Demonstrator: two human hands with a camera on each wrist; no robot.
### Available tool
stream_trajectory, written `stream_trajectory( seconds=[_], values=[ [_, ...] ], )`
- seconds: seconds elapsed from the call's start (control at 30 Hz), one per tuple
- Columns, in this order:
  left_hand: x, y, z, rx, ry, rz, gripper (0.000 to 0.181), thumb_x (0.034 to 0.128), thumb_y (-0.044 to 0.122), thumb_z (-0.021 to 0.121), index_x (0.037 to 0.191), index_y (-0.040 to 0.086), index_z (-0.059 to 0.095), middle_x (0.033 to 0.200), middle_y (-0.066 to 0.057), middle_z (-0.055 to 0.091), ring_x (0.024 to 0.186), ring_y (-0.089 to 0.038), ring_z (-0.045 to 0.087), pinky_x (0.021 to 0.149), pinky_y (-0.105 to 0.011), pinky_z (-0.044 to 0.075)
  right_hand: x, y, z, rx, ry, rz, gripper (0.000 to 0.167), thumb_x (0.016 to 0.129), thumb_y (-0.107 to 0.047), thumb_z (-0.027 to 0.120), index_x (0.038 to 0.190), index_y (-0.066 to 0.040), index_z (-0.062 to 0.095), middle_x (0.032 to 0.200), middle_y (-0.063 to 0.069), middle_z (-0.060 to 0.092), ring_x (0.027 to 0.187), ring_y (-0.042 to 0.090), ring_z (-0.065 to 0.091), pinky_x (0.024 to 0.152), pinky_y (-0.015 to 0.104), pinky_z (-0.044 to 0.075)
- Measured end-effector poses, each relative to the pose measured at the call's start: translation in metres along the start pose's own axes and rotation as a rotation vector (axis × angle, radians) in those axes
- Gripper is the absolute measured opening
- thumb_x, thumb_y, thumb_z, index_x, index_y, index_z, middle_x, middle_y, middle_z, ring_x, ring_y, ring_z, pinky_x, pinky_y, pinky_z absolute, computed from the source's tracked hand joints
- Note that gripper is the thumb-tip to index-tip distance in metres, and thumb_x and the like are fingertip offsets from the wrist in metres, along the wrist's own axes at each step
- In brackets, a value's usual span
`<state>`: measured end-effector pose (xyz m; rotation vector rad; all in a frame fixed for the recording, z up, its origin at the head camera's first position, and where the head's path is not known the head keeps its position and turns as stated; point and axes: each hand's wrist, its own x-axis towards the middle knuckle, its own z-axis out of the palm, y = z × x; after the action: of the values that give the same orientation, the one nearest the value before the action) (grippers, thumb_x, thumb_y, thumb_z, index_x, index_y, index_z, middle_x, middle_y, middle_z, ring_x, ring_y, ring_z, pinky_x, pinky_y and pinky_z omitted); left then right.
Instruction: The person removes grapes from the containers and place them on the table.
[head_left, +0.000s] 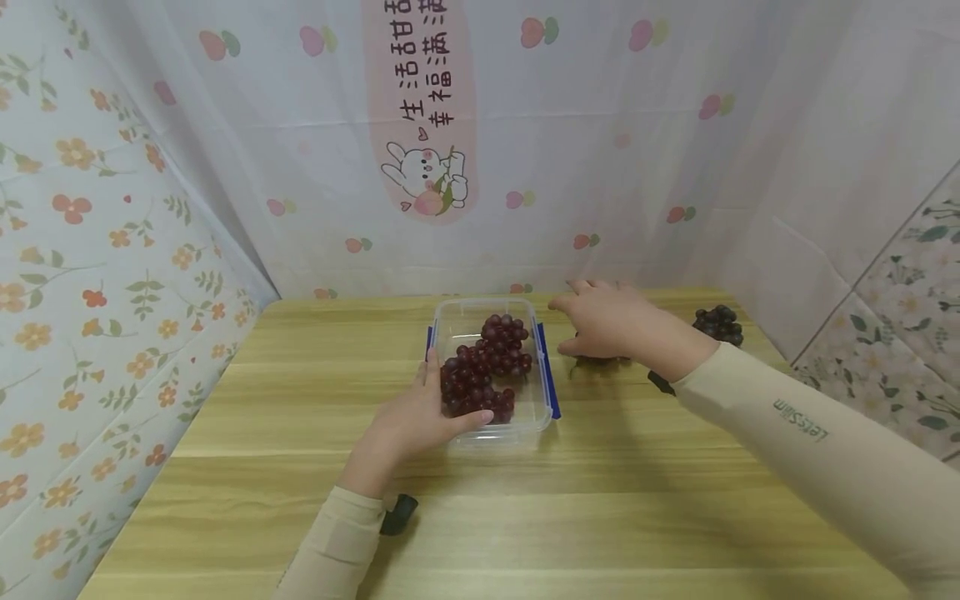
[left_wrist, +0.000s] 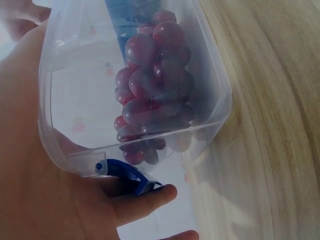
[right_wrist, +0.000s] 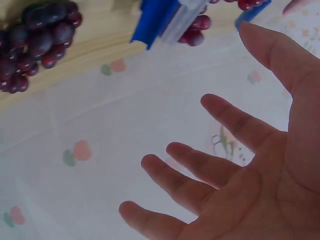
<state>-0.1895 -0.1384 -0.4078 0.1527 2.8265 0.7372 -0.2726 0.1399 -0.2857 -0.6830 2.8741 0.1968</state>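
Note:
A clear plastic container with blue side latches holds dark red grapes, heaped across its floor. My left hand rests against the container's left side, thumb over the near rim. In the left wrist view, its straight fingers lie beside a blue latch. My right hand hovers right of the container, its fingers spread and holding nothing. Beneath it sits another bunch of grapes, mostly hidden by the hand. In the right wrist view, the palm is bare and grapes show at upper left.
A further dark bunch of grapes lies at the table's back right, partly behind the right forearm. The wood-grain table ends at a patterned white curtain. A flowered cloth hangs on the left.

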Motion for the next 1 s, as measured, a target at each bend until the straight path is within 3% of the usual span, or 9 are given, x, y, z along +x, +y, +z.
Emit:
stream_trajectory(
  seconds=[0.23, 0.47, 0.6, 0.7, 1.0],
  values=[
    [0.0, -0.002, 0.001, 0.005, 0.011, 0.004, 0.142, 0.0803, 0.095, 0.057, 0.17, 0.007, -0.009, 0.178, -0.023, 0.012, 0.145, -0.049, 0.053, 0.109, -0.059, 0.054, 0.014, -0.029, -0.003, -0.008, -0.002, -0.095, 0.077, 0.095, -0.042, 0.08, 0.161, -0.017, 0.049, 0.174, 0.025, 0.029, 0.158, 0.052, 0.032, 0.126, 0.068, 0.03],
    [0.001, -0.002, 0.0, 0.003, 0.013, 0.009, 0.142, 0.0802, 0.094, 0.058, 0.171, 0.006, -0.007, 0.178, -0.023, 0.013, 0.144, -0.048, 0.055, 0.108, -0.058, 0.054, 0.04, -0.052, 0.002, 0.053, -0.047, -0.143, 0.076, 0.09, -0.021, 0.085, 0.158, -0.016, 0.052, 0.175, 0.029, 0.021, 0.143, 0.047, 0.056, 0.104, 0.054, 0.059],
    [0.002, -0.003, 0.0, 0.008, 0.008, 0.011, 0.141, 0.0804, 0.095, 0.057, 0.171, 0.006, -0.006, 0.178, -0.023, 0.014, 0.143, -0.047, 0.056, 0.107, -0.057, 0.055, 0.057, -0.067, 0.005, 0.038, -0.069, -0.144, 0.074, 0.089, -0.016, 0.085, 0.156, -0.014, 0.055, 0.162, 0.027, 0.045, 0.132, 0.036, 0.061, 0.097, 0.045, 0.062],
    [0.002, -0.003, 0.0, 0.009, 0.007, 0.009, 0.142, 0.08, 0.095, 0.057, 0.171, 0.007, -0.006, 0.178, -0.023, 0.014, 0.141, -0.046, 0.058, 0.105, -0.057, 0.056, 0.068, -0.075, 0.009, 0.047, -0.068, -0.135, 0.074, 0.087, -0.014, 0.086, 0.154, -0.01, 0.056, 0.151, 0.017, 0.06, 0.13, 0.03, 0.06, 0.102, 0.045, 0.06],
    [0.002, -0.003, 0.001, 0.002, 0.012, 0.013, 0.143, 0.0791, 0.095, 0.058, 0.171, 0.006, -0.004, 0.178, -0.024, 0.013, 0.147, -0.045, 0.053, 0.111, -0.058, 0.053, 0.093, -0.081, 0.028, 0.111, -0.126, -0.054, 0.052, 0.079, -0.014, 0.091, 0.126, -0.008, 0.07, 0.123, 0.009, 0.075, 0.109, 0.025, 0.068, 0.101, 0.042, 0.06]
  ],
)
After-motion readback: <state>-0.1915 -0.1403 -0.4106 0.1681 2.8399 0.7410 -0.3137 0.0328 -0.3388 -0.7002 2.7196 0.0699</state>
